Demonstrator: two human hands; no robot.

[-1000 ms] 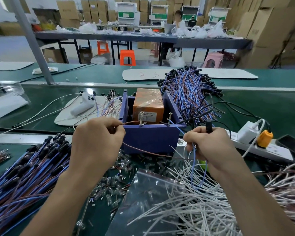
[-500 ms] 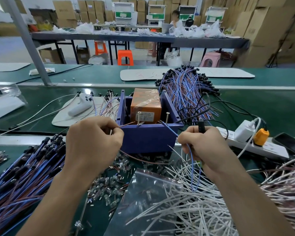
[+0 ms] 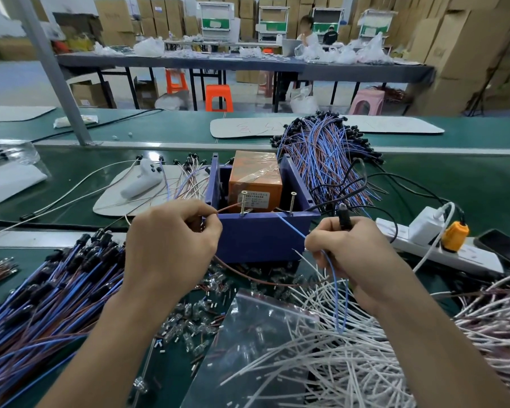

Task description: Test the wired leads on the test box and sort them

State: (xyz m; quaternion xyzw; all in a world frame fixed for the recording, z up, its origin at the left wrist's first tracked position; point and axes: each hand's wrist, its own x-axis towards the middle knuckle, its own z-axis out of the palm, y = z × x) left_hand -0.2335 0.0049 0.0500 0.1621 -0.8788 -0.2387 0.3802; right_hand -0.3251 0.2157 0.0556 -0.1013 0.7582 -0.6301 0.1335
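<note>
Hands at the front wall of the test box (image 3: 262,240), one lead stretched between them. Left hand (image 3: 171,245) sits just left of the box, thumb and forefinger pinching the brown wire (image 3: 229,207), which runs up to the left screw (image 3: 243,201) on the box's front rim. Right hand (image 3: 354,257) sits just right of the box, fingers curled round the blue wire (image 3: 289,228). That wire's free end reaches the rim near the right screw (image 3: 292,201); can't tell if it makes contact. Black capped end (image 3: 344,217) sticks up out of the right fist. Slack of both wires loops down in front of the box.

Orange block (image 3: 255,181) sits inside the box. Sorted-looking heaps: blue-brown lead pile (image 3: 42,295) left of the box, bigger lead bundle (image 3: 324,154) behind it to the right. White wire heap (image 3: 336,366) and clear bag (image 3: 248,334) in front of the box, loose clear parts (image 3: 195,313) beside them. Power strip (image 3: 442,256) right of the box.
</note>
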